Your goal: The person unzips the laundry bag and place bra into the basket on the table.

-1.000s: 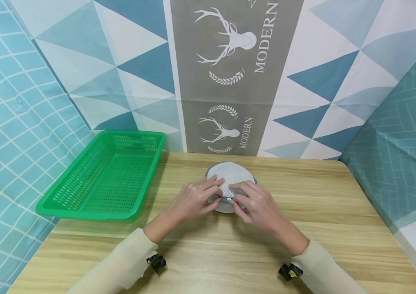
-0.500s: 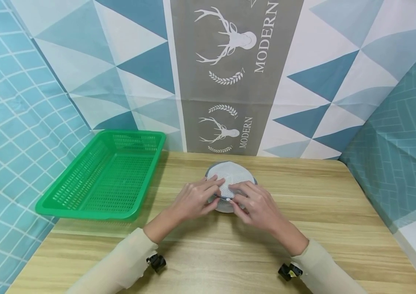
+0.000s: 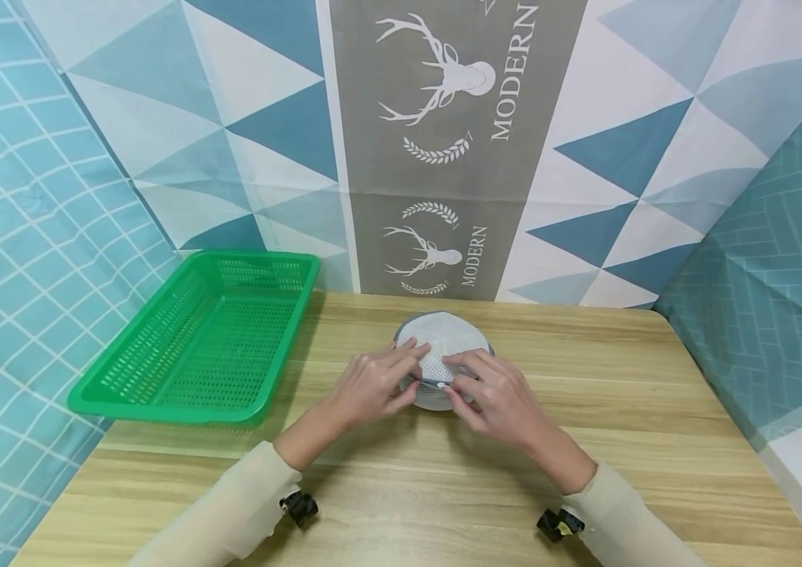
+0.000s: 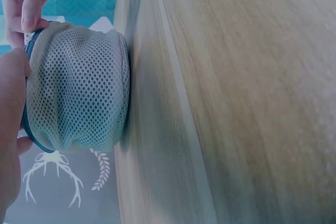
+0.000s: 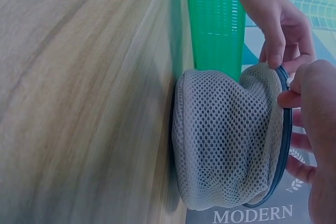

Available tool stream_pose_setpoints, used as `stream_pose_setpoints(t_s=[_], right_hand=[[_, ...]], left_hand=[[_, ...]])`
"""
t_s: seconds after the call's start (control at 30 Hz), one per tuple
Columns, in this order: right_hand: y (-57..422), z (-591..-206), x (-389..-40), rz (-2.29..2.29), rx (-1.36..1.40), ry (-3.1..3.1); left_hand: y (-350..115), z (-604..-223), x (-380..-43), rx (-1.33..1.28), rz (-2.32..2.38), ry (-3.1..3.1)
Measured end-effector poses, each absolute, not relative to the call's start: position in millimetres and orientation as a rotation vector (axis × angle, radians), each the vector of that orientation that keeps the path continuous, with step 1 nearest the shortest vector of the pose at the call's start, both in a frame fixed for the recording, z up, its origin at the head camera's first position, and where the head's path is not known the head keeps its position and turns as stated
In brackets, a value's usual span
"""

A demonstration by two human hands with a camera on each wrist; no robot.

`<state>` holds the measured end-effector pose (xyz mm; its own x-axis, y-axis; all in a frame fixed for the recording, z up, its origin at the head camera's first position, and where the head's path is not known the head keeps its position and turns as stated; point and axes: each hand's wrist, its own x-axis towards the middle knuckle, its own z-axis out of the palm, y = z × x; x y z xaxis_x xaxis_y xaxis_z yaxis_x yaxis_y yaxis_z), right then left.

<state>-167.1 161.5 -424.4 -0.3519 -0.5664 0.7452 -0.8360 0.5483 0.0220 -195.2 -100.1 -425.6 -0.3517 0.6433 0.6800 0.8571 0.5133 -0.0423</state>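
A round white mesh laundry bag (image 3: 438, 366) with blue-grey edging stands on the table between the hands. Its drum-shaped mesh side (image 4: 79, 87) shows in the left wrist view, slightly creased. Along the upper rim runs a dark zipper (image 5: 285, 145). My left hand (image 3: 378, 382) pinches the zipper edge between thumb and fingertips, left of a small white zipper pull (image 3: 442, 385). At that pull, the thumb and index finger of my right hand (image 3: 499, 394) pinch the zipper, while other fingers rest on the bag's top. What lies inside the bag is hidden.
On the left a green perforated plastic basket (image 3: 231, 346) stands on the wooden table (image 3: 429, 496). Patterned cloth panels (image 3: 436, 173) rise behind the table and at both sides. A small black camera sits on each wrist.
My left hand and the bag have shifted very slightly to the left. The right hand keeps nearly the same place at the zipper pull.
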Motion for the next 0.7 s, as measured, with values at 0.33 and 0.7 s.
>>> stream_pose_setpoints(t_s=[0.33,0.7], right_hand=[[157.4,-422.8,-166.1,0.448,1.097,-2.074],[158.6,-424.5,-166.2,0.460,1.108,-2.072]], left_hand=[[-97.9,-423.1,-194.3,-1.214,-0.429,-2.118],[-97.4,-425.3,-195.1,-1.223,-0.363,-2.108]])
